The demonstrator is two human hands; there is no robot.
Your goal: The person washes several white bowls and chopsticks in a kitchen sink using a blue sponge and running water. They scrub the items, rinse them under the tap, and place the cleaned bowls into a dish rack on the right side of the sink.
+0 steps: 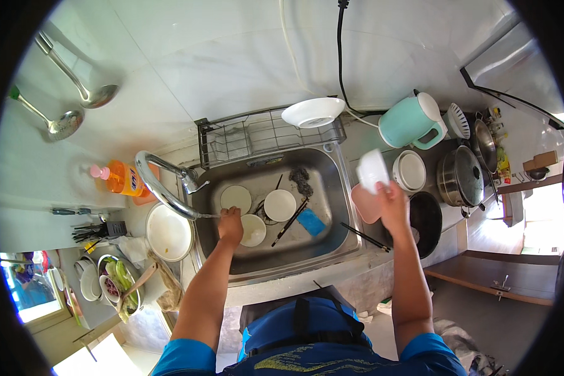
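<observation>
My right hand [395, 207] grips a small white bowl [372, 171], blurred, above the counter right of the sink. A pink cutting board [366, 204] lies partly hidden under that arm. Over the left side of the steel sink [333, 188], my left hand [230, 225] is at the edges of a pale bowl [236, 197] and a second bowl [253, 230]; its fingertips are too hidden to show a grip. A third white bowl [280, 205] sits mid-sink. Around it are dark chopsticks [290, 222], a blue sponge [311, 222] and a steel wool scrubber [301, 182].
The curved faucet [162, 192] reaches over the sink's left side, near a large white plate [170, 232]. A wire rack [263, 134] behind holds a white dish [314, 112]. Rightward stand stacked bowls [410, 170], a mint kettle [411, 122] and a lidded pot [460, 176].
</observation>
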